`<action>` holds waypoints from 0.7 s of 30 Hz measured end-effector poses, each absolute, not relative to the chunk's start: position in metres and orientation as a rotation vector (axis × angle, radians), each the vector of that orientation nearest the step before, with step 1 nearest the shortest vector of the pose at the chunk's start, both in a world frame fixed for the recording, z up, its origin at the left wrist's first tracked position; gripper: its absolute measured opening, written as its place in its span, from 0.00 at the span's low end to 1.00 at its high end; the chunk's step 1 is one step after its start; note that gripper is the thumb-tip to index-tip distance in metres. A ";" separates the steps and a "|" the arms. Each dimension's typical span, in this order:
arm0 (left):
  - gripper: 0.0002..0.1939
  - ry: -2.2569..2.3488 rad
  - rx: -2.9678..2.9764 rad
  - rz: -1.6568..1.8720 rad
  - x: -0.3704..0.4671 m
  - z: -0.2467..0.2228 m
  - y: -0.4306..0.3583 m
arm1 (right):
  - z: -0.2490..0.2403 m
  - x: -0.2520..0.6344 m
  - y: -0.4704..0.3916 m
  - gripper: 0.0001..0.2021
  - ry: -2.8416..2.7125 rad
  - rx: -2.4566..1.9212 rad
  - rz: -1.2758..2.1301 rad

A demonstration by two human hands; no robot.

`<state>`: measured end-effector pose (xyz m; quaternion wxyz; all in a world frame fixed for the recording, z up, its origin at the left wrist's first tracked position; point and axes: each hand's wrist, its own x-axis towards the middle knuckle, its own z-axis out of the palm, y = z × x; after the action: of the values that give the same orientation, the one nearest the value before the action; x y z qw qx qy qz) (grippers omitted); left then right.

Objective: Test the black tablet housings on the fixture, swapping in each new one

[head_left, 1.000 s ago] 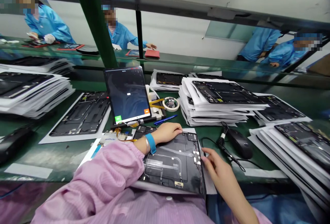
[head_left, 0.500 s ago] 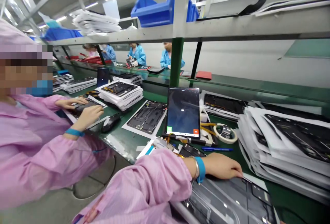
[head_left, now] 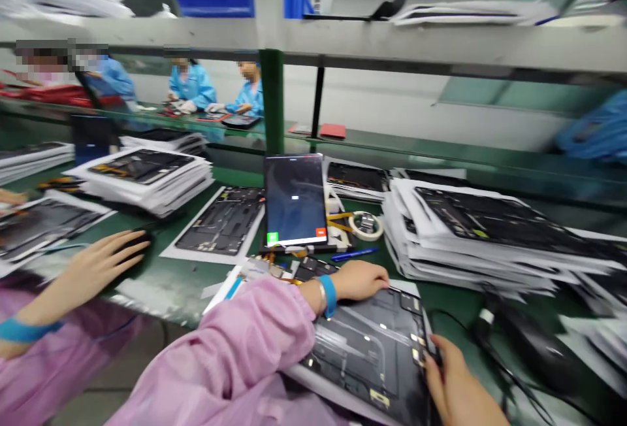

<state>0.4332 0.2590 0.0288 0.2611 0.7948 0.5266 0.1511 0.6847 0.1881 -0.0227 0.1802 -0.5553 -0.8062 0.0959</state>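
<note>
In front of me lies a dark tablet housing [head_left: 365, 347] with small metal contacts and strips of clear film, on white sheet material. My left hand [head_left: 360, 280] reaches across its far side, fingers curled at the far edge in a closed grip. At the right edge, my right hand [head_left: 455, 380] pinches the housing between thumb and fingers. Just behind stands an upright tablet screen [head_left: 294, 200], lit, with a green and a red square at its lower corners. Loose flex cables and small parts [head_left: 267, 268] lie by my left forearm.
Stacks of housings between white sheets stand right [head_left: 450, 249] and left [head_left: 147, 181]. Another housing [head_left: 220, 220] lies left of the screen. A tape roll [head_left: 366, 225], blue pen [head_left: 355, 254] and black mouse [head_left: 539, 341] are nearby. A co-worker's hand [head_left: 105, 259] rests at left on another mouse.
My view has turned right, and my right hand now shows on the housing's right edge. My left hand keeps its place at the far edge. The co-worker's hand has moved onto a mouse.
</note>
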 end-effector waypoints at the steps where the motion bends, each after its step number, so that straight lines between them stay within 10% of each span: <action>1: 0.13 1.420 2.149 0.430 0.433 0.028 0.258 | -0.019 0.683 0.185 0.19 -2.279 -1.572 0.254; 21: 0.11 1.355 2.132 0.545 0.434 0.022 0.255 | 0.010 0.803 0.259 0.30 -1.733 -1.768 -0.202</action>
<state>0.4339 0.2548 0.0217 0.2750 0.7933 0.5039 0.2028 0.8031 0.2588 0.0095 0.3228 -0.6736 -0.6604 -0.0771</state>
